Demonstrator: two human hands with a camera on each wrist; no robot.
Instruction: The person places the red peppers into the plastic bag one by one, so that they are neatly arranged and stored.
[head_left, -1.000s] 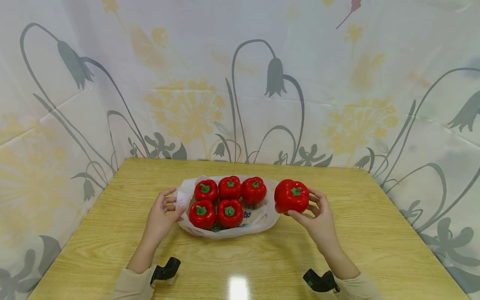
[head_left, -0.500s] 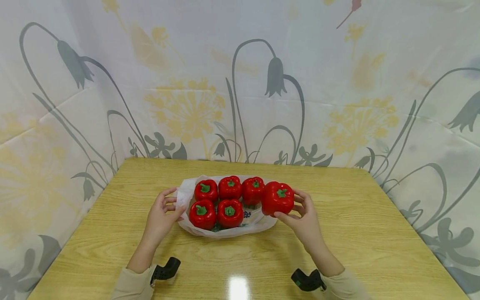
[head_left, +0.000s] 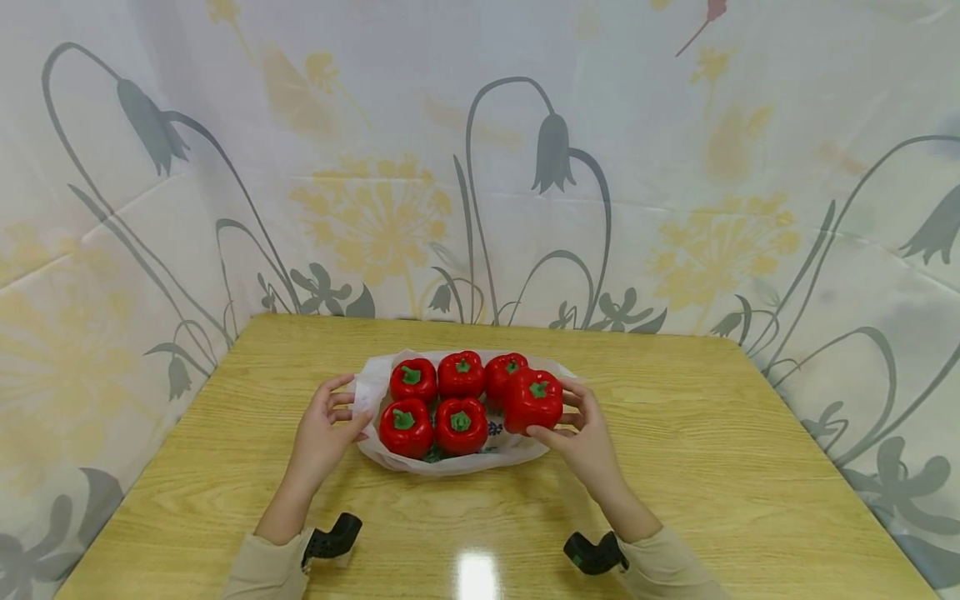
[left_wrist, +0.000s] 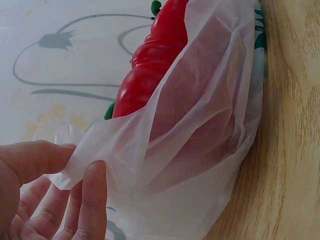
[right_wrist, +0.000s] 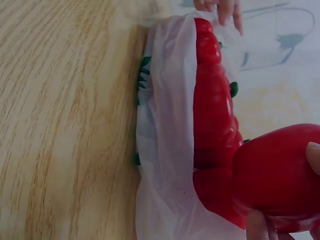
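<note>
In the head view a white plastic bag (head_left: 517,452) lies spread open on the table, with several red bell peppers (head_left: 461,427) standing in it, green stems up. My left hand (head_left: 324,429) pinches the bag's left edge between thumb and fingers; the left wrist view shows the thin plastic (left_wrist: 95,150) there. A further red bell pepper (head_left: 534,404) is gripped in my right hand (head_left: 588,437), over the right end of the bag. It partly covers the back right pepper (head_left: 502,372) in the head view. Up close in the right wrist view, the held pepper (right_wrist: 280,175) overlaps the bagged ones.
The wooden table (head_left: 712,467) stretches out around the bag. Behind it hangs a pale cloth (head_left: 480,208) printed with grey and yellow flowers. Each wrist carries a black camera mount (head_left: 333,537) that sticks out inward.
My right hand has carried the held pepper leftward, from beyond the bag's right edge to over the bag's right part. The left hand and the bagged peppers have stayed put.
</note>
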